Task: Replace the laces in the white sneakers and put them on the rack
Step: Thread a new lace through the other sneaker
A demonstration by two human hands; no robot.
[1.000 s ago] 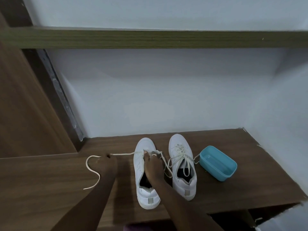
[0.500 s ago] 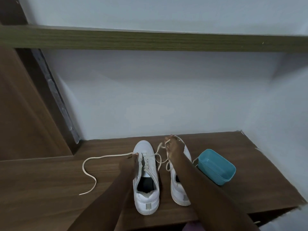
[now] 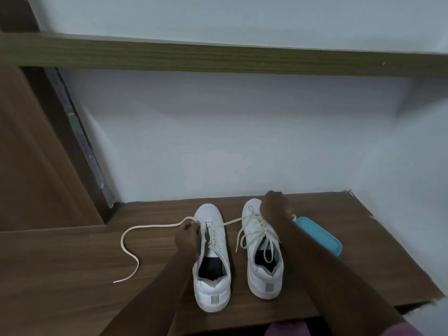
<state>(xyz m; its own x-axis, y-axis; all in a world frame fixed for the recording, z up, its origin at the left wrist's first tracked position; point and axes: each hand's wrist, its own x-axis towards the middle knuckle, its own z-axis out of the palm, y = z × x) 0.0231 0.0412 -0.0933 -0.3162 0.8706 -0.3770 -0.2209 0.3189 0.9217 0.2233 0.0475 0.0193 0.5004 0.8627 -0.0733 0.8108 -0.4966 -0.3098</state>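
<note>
Two white sneakers stand side by side on the wooden shelf (image 3: 72, 258), toes toward the wall. The left sneaker (image 3: 212, 270) is only partly laced. Its cream lace (image 3: 128, 251) runs from the eyelets out to the left and trails loose across the shelf. My left hand (image 3: 188, 232) pinches this lace at the sneaker's left edge. The other end of the lace (image 3: 231, 222) stretches right, over to my right hand (image 3: 275, 206), which grips it above the toe of the right sneaker (image 3: 265, 270). That sneaker is fully laced, its ends lying loose.
A light blue plastic tub (image 3: 320, 235) sits just right of the right sneaker, partly behind my right forearm. A white wall closes the back and right side. A brown wooden panel (image 3: 31, 154) stands at the left, and an upper shelf edge (image 3: 218, 55) runs overhead.
My right hand has pulled the lace end farther right, from above the gap between the sneakers to over the right sneaker's toe. My left hand stays pinching the lace at the left sneaker.
</note>
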